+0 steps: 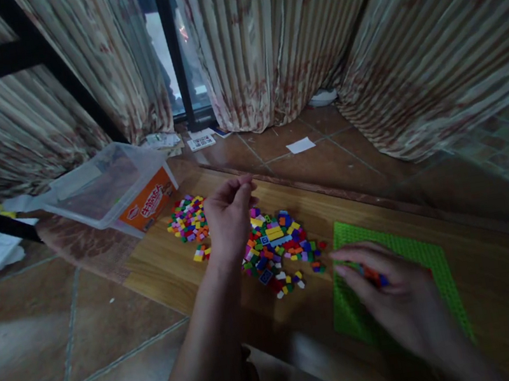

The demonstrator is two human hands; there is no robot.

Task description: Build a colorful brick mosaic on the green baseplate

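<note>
Left hand (228, 217) raised over heap of small multicoloured plastic bricks (273, 245), fingers pinched closed; contents indiscernible. Right hand (390, 288) on flat green studded baseplate (434, 258), fingers gripping small orange-blue bricks (373, 276).

The scene is dim and murky, with muted colours. The only bright spot is the gap between the curtains (268, 34), where pale daylight shows through a window (170, 56). The right hand (397, 297) is smeared by motion blur, perhaps holding something small. Straight lines bow towards the edges, and the corners darken.
</note>
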